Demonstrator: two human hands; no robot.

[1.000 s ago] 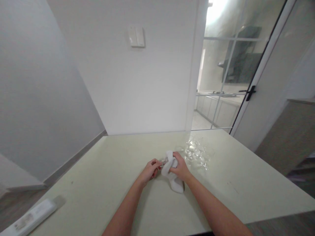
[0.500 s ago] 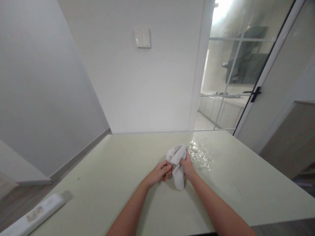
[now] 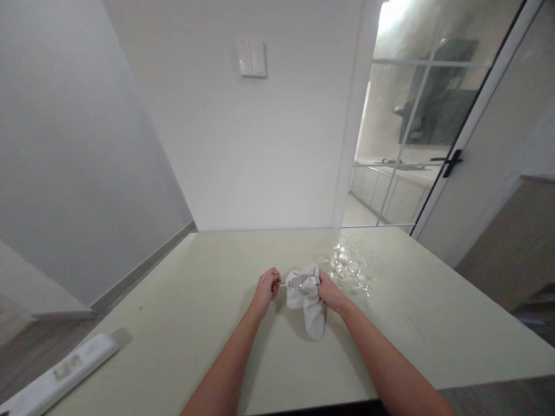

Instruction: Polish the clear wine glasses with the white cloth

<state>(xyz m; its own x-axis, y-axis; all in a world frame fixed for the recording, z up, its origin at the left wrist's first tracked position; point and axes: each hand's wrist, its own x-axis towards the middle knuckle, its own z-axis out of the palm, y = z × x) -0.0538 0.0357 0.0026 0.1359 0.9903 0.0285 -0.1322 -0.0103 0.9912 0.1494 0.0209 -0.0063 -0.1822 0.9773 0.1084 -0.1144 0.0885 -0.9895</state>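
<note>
My left hand (image 3: 266,290) is closed around the thin stem end of a clear stemmed glass (image 3: 303,282), which lies on its side in the air with its bowl toward the right. A white cloth (image 3: 314,318) is bunched behind and under the bowl and hangs down in a tail. My right hand (image 3: 331,290) grips the cloth and the rim side of the glass, its fingers partly hidden by the fabric. Just beyond my right hand, several clear glasses (image 3: 351,264) stand or lie close together; their outlines are hard to separate.
The pale table (image 3: 208,277) meets a white wall (image 3: 269,173) at its far edge. At the near left lies a long white box (image 3: 65,372). A glazed door with a black handle (image 3: 452,163) stands at the right, and a light switch (image 3: 252,57) is on the wall.
My left hand has moved left and slightly up, away from the cloth, onto the glass's stem. The cloth has opened out, so the bowl now shows.
</note>
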